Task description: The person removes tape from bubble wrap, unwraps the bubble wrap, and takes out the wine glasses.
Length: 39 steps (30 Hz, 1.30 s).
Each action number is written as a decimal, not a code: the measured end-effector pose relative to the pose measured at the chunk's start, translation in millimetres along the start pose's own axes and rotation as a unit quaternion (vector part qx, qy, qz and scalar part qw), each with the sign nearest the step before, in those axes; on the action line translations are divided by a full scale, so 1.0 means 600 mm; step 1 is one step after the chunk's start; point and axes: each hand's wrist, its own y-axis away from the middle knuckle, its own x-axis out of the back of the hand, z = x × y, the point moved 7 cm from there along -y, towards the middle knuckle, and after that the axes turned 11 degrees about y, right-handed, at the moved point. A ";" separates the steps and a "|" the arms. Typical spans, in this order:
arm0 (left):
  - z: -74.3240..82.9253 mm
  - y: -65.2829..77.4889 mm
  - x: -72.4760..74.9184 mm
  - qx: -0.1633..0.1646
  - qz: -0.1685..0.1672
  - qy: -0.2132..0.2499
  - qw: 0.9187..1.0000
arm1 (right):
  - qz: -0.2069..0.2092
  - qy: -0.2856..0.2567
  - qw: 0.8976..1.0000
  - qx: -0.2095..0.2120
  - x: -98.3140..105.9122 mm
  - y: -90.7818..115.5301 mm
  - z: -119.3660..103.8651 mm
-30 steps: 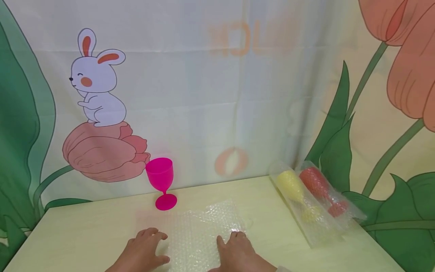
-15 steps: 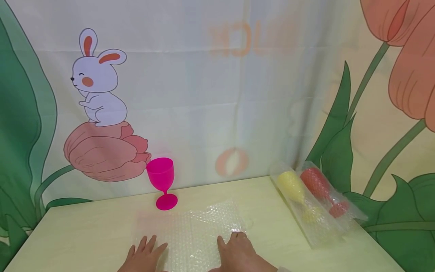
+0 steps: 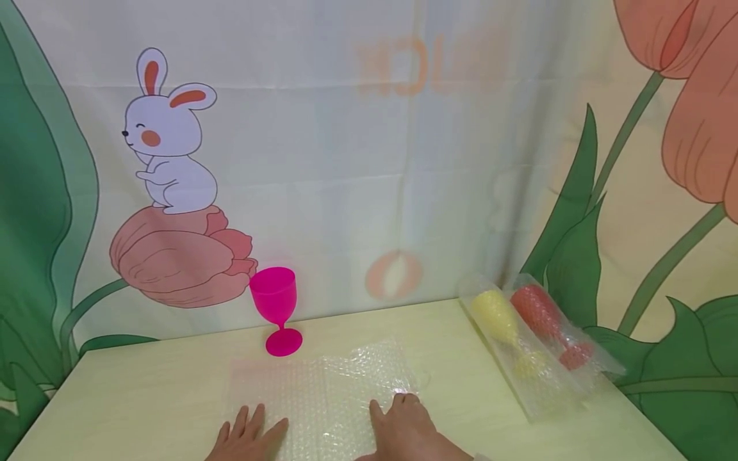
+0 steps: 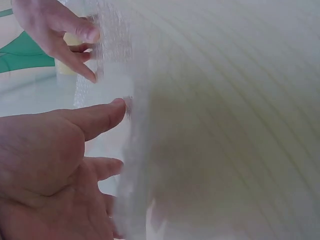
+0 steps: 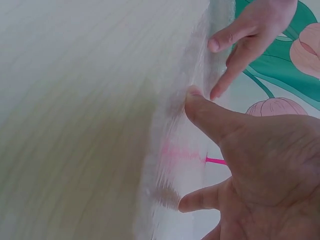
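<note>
A clear sheet of bubble wrap [image 3: 323,384] lies spread on the table. On its left part rests my left hand [image 3: 248,438], fingers spread and fairly straight. My right hand [image 3: 406,429] presses on the right part of the sheet, its fingertips touching the film. In the left wrist view the left hand [image 4: 55,165] has its thumb and fingertips against the bubble wrap [image 4: 135,150]. The right wrist view shows the right hand [image 5: 265,155] with extended thumb and fingers on the sheet. Just behind the sheet, a bright pink goblet [image 3: 274,298] stands upright.
On the right of the pale table [image 3: 144,384] lie a yellow goblet [image 3: 494,314] and a red goblet [image 3: 536,307], each inside bubble wrap. A printed curtain [image 3: 334,160] with a rabbit and tulips hangs behind the table.
My left hand has drawn a little lower and its fingers have spread flat onto the bubble wrap. The right hand stays in nearly the same place.
</note>
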 end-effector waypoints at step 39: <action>-0.005 -0.003 0.001 -0.024 -0.002 0.040 0.999 | 0.079 -0.147 0.978 0.128 -0.028 0.066 0.029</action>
